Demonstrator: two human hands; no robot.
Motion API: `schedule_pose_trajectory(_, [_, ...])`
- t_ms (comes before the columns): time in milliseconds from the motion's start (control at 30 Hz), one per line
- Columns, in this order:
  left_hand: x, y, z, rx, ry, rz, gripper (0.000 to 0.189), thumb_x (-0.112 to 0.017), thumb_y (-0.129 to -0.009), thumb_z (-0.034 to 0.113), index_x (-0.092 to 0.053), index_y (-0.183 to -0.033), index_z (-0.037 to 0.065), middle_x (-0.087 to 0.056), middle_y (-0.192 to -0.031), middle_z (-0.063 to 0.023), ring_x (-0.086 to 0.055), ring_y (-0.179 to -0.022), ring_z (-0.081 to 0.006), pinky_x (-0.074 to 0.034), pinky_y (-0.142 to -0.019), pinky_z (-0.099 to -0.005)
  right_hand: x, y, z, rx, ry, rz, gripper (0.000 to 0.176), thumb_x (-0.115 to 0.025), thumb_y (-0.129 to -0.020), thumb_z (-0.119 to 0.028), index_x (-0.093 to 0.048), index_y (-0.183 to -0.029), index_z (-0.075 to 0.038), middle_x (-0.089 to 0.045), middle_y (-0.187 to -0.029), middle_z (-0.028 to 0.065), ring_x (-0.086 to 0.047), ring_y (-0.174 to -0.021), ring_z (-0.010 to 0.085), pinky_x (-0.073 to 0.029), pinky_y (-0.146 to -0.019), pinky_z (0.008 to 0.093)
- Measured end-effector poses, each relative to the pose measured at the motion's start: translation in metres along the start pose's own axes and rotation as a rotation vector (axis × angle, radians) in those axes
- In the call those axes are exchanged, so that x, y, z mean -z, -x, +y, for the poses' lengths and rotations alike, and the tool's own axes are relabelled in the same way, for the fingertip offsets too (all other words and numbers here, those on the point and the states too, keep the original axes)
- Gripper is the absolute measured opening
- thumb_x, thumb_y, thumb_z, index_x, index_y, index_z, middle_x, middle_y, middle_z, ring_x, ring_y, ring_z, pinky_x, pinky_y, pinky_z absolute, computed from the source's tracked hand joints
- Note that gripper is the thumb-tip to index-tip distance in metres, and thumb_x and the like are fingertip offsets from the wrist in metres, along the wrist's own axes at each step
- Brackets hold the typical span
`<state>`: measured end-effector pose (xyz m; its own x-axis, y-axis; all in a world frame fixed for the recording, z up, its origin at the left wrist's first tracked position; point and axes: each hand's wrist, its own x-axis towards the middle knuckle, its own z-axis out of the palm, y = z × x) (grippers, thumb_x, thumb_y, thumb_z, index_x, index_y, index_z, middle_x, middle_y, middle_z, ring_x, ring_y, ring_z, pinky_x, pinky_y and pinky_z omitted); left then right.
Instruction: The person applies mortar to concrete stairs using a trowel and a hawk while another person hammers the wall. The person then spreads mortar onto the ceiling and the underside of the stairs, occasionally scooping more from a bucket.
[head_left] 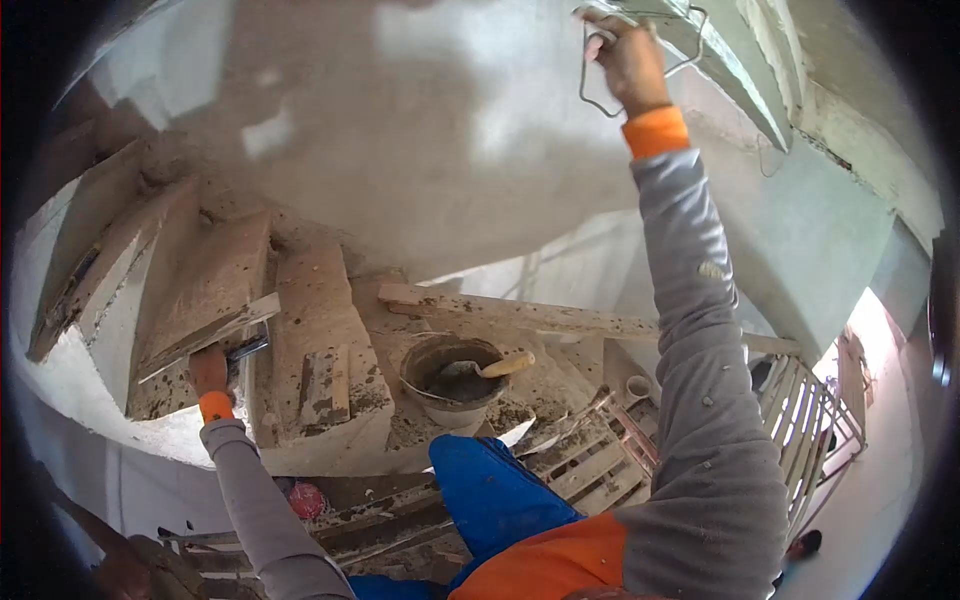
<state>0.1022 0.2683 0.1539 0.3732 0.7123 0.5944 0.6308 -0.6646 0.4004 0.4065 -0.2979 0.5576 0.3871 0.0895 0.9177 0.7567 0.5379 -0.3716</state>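
My right hand (632,62) is raised high at the top, its fingers closed around a bent metal rod (584,75). The rod forms an angular loop beside the pale edge of the sloping structure overhead. Low on the left, my left hand (208,370) is at a narrow wooden board (215,332) lying slantwise over a stair tread. Its fingers look curled against the board's lower edge, though the fingertips are hidden. Right beside that hand is a dark, metallic-looking piece (248,347). A mortar bucket (452,408) between my arms contains a trowel (500,367) with a wooden handle.
Dirty concrete stairs (325,340) climb to the left along a partly wet plastered wall (350,130). A long plank (540,312) runs rightward behind the bucket. Wooden slat platforms (600,455) lie below, with a small cup (638,386) and a red round object (307,499).
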Motion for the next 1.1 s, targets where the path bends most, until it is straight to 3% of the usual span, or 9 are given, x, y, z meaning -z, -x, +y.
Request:
schedule_pose_trajectory(33, [0.005, 0.002, 0.009, 0.002, 0.032, 0.02, 0.044, -0.041, -0.087, 0.038, -0.061, -0.104, 0.003, -0.058, -0.109, -0.0215, -0.05, -0.104, -0.0427, -0.041, -0.084, -0.048, 0.015, 0.005, 0.005, -0.198, -0.075, -0.198, 0.062, -0.042, -0.084, -0.002, -0.009, -0.136, 0.002, -0.061, -0.097, 0.0189, -0.053, -0.058, 0.0158, -0.048, -0.059, 0.0304])
schedule_pose_trajectory(133, [0.02, 0.01, 0.024, -0.025, 0.04, 0.008, 0.043, -0.04, -0.088, 0.036, -0.06, -0.105, 0.003, -0.058, -0.11, -0.021, -0.051, -0.104, -0.0411, -0.042, -0.085, -0.0479, -0.03, 0.11, 0.001, -0.098, 0.211, -0.271, 0.07, -0.052, -0.084, -0.01, -0.008, -0.138, 0.004, -0.064, -0.086, 0.0125, -0.052, -0.052, 0.013, -0.047, -0.049, 0.0246])
schedule_pose_trajectory(267, [0.031, 0.01, 0.031, 0.049, 0.02, -0.146, 0.045, -0.039, -0.089, 0.038, -0.06, -0.107, 0.003, -0.057, -0.112, -0.0211, -0.051, -0.105, -0.0403, -0.042, -0.087, -0.0468, -0.071, 0.256, -0.004, -0.569, 0.236, -0.523, 0.071, -0.059, -0.081, -0.005, -0.019, -0.139, -0.002, -0.065, -0.079, 0.0082, -0.056, -0.047, 0.0112, -0.045, -0.041, 0.0204])
schedule_pose_trajectory(400, [0.005, 0.003, 0.012, 0.083, -0.037, -0.1, 0.05, -0.037, -0.09, 0.043, -0.061, -0.106, 0.002, -0.057, -0.114, -0.0207, -0.052, -0.105, -0.0412, -0.041, -0.089, -0.0464, -0.098, 0.37, 0.025, -0.637, 0.543, -0.884, 0.066, -0.05, -0.077, -0.004, -0.026, -0.139, -0.01, -0.062, -0.088, 0.0164, -0.062, -0.072, 0.0288, -0.051, -0.068, 0.0367])
schedule_pose_trajectory(500, [0.045, 0.021, 0.052, 0.18, -0.055, -0.117, 0.054, -0.035, -0.09, 0.045, -0.059, -0.109, 0.001, -0.055, -0.117, -0.0217, -0.051, -0.108, -0.041, -0.04, -0.092, -0.0453, -0.102, 0.421, 0.034, -0.305, 0.686, -1.112, 0.079, -0.05, -0.072, -0.001, -0.015, -0.143, -0.01, -0.055, -0.109, 0.0227, -0.057, -0.098, 0.0361, -0.047, -0.083, 0.04])
schedule_pose_trajectory(633, [0.044, 0.023, 0.051, 0.2, -0.115, -0.186, 0.057, -0.033, -0.09, 0.047, -0.055, -0.117, 0.002, -0.053, -0.121, -0.0213, -0.049, -0.112, -0.0393, -0.034, -0.096, -0.0516, -0.051, 0.443, 0.069, -0.353, 0.625, -1.043, 0.089, -0.059, -0.071, -0.006, -0.006, -0.143, -0.007, -0.048, -0.118, 0.0308, -0.052, -0.106, 0.0395, -0.044, -0.088, 0.0425])
schedule_pose_trajectory(700, [0.033, 0.007, 0.035, 0.201, -0.106, -0.358, 0.057, -0.032, -0.091, 0.048, -0.054, -0.12, 0.003, -0.052, -0.122, -0.0205, -0.048, -0.113, -0.0392, -0.03, -0.097, -0.0568, -0.027, 0.432, 0.061, -0.972, 0.595, -0.978, 0.089, -0.062, -0.076, -0.019, -0.006, -0.142, -0.004, -0.053, -0.109, 0.0323, -0.054, -0.102, 0.0423, -0.043, -0.087, 0.0438])
schedule_pose_trajectory(867, [-0.01, -0.009, 0.002, 0.01, -0.246, -0.195, 0.057, -0.033, -0.091, 0.049, -0.056, -0.117, 0.002, -0.055, -0.117, -0.0216, -0.053, -0.106, -0.0402, -0.038, -0.091, -0.0525, 0.027, 0.465, 0.058, -0.983, 0.976, -0.855, 0.081, -0.057, -0.082, -0.031, -0.013, -0.138, 0.007, -0.059, -0.091, 0.0262, -0.059, -0.078, 0.032, -0.045, -0.073, 0.0405])
schedule_pose_trajectory(1100, [-0.035, -0.037, -0.027, -0.244, -0.297, -0.164, 0.052, -0.041, -0.09, 0.045, -0.055, -0.117, 0.004, -0.054, -0.12, -0.0214, -0.052, -0.107, -0.0364, -0.042, -0.087, -0.0474, 0.036, 0.492, 0.035, -0.801, 0.994, -0.582, 0.076, -0.058, -0.083, -0.036, -0.02, -0.139, 0.0, -0.06, -0.087, 0.0241, -0.059, -0.08, 0.0338, -0.044, -0.073, 0.0427])
